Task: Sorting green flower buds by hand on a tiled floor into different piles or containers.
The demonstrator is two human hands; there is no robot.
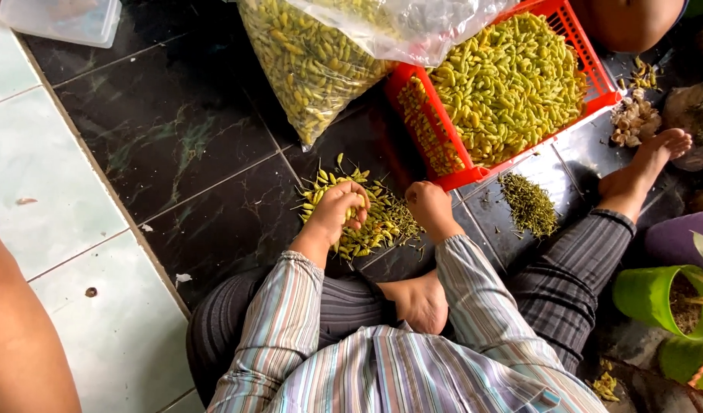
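We're mid-destemming: left hand (337, 208) clamped on small yellow-green chilli peppers (370, 226) heaped on the dark floor tiles (175, 130), right hand (428, 205) fisted, contents hidden; next, pinch one stem.

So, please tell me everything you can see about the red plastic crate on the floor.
The red plastic crate is a shallow rectangular basket with slotted lattice walls. It sits tilted to the picture's edges on the dark marble-patterned floor tiles, filled nearly to the rim with small yellow-green chili peppers. A clear plastic bag of the same peppers overlaps its far left side. Its near corner lies close to the person's right hand; whether they touch is unclear. Its far corner is cut off by the frame.
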